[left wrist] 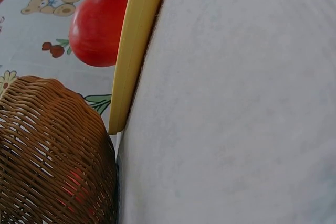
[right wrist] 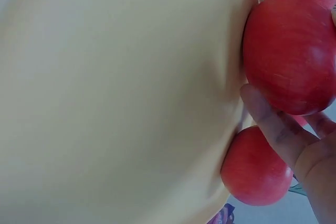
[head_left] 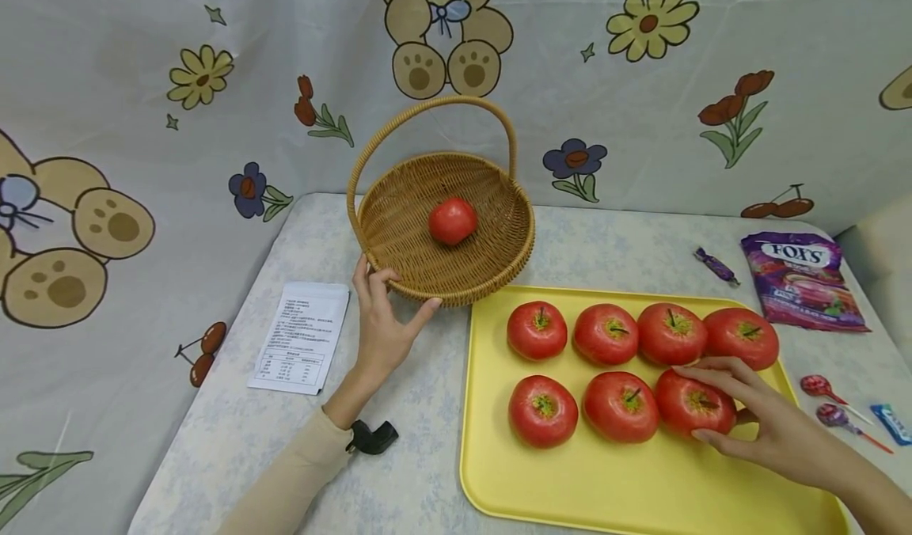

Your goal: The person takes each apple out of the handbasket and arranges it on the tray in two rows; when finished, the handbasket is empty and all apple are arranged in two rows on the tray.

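My left hand (head_left: 385, 333) holds the near left rim of a wicker basket (head_left: 395, 234) with an arched handle. One red apple (head_left: 453, 221) lies inside the basket. On the right, my right hand (head_left: 777, 428) grips a red apple (head_left: 687, 404) at the right end of the front row on a yellow tray (head_left: 570, 479). Thumb and fingers lie around its sides; in the right wrist view the held apple (right wrist: 289, 51) appears close to the tray surface. Several more red apples (head_left: 606, 334) stand in two rows on the tray. The left wrist view shows the basket's woven side (left wrist: 52, 140), but not my left hand.
A white printed packet (head_left: 299, 337) lies left of my left hand. Beyond the tray's right end are a purple candy bag (head_left: 805, 282), a wrapped candy (head_left: 716, 266), two lollipops (head_left: 830, 415) and a blue wrapped sweet (head_left: 891, 424). A patterned cloth (head_left: 556, 84) hangs behind the table.
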A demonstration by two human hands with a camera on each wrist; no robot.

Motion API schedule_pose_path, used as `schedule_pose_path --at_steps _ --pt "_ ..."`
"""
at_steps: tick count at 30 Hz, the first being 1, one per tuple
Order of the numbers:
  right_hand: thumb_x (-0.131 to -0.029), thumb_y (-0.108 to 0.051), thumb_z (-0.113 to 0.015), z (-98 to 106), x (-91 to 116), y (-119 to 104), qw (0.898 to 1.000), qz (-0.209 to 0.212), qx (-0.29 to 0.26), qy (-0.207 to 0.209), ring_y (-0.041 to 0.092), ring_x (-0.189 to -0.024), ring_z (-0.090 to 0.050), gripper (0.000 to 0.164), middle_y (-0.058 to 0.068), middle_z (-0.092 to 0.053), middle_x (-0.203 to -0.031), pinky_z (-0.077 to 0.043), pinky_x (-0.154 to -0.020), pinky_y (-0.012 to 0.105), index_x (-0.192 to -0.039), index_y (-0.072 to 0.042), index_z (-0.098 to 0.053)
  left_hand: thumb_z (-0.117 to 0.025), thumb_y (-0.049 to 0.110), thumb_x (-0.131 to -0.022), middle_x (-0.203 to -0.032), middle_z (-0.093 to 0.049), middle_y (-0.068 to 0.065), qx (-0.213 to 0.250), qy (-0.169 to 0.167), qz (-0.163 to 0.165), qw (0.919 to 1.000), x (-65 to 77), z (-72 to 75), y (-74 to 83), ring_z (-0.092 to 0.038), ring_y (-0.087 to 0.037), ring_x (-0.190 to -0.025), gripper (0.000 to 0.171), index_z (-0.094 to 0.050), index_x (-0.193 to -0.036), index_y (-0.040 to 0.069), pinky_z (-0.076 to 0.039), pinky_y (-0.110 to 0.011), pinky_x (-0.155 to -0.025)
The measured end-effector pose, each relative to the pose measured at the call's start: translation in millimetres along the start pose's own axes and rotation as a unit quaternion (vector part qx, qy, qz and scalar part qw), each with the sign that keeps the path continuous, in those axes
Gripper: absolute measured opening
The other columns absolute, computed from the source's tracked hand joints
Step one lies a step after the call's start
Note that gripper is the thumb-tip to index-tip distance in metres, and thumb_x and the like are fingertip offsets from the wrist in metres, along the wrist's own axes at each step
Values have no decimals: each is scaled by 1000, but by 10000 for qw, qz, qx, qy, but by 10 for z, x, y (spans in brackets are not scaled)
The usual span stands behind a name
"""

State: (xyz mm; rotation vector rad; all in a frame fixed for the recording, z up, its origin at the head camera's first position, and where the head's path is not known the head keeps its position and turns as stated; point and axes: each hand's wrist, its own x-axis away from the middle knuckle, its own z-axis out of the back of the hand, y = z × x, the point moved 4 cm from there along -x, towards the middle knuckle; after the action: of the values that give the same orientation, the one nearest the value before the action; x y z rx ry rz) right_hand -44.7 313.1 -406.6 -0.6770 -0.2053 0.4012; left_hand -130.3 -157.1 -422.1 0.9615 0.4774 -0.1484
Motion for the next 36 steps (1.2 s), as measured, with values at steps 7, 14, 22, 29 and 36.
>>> schedule_pose_path --at_steps 7,14,22,29,36 --pt "-79 -23 -83 -8 11 47 9993 -115 358 9 -20 -111 -29 64 -8 -40 -128 -51 -70 17 -137 -24 -54 -78 42 -81 -161 0 -16 -10 -6 -16 10000 2 4 -10 -12 -34 -149 64 -37 -118 7 -30 -60 -109" --pt "-79 -27 -82 0 12 88 9977 -167 657 -67 -17 -112 -29 67 -1 -44 -131 -51 -73 19 -139 -27 -52 -80 37 -81 -161 0 -16 2 8 -67 10000 -2 7 -2 -12 -34 -149 63 -38 -118 7 -30 -60 -109" --pt "-78 -30 -83 142 1 -92 9904 -88 1380 24 29 -110 -49 64 4 -50 -131 -55 -73 53 -135 -25 -55 -78 42 -81 -160 -1 -17 28 -8 -50 10000 -7 6 -2 -16 -36 -147 64 -37 -117 8 -32 -58 -108" --pt "-70 -15 -88 424 -158 -440 9819 576 1694 627 23 -115 -46 69 2 -53 -129 -57 -77 32 -132 -24 -59 -77 44 -82 -160 -3 -18 -2 37 -107 9999 -17 8 7 -18 -38 -147 64 -37 -116 9 -32 -57 -109" --pt "-77 -20 -84 457 -508 -842 9791 1170 1631 324 22 -113 -52 63 4 -51 -134 -57 -70 28 -134 -29 -57 -78 42 -82 -160 -3 -18 -22 27 -90 10000 -3 8 10 -17 -36 -147 64 -37 -117 7 -31 -59 -109"
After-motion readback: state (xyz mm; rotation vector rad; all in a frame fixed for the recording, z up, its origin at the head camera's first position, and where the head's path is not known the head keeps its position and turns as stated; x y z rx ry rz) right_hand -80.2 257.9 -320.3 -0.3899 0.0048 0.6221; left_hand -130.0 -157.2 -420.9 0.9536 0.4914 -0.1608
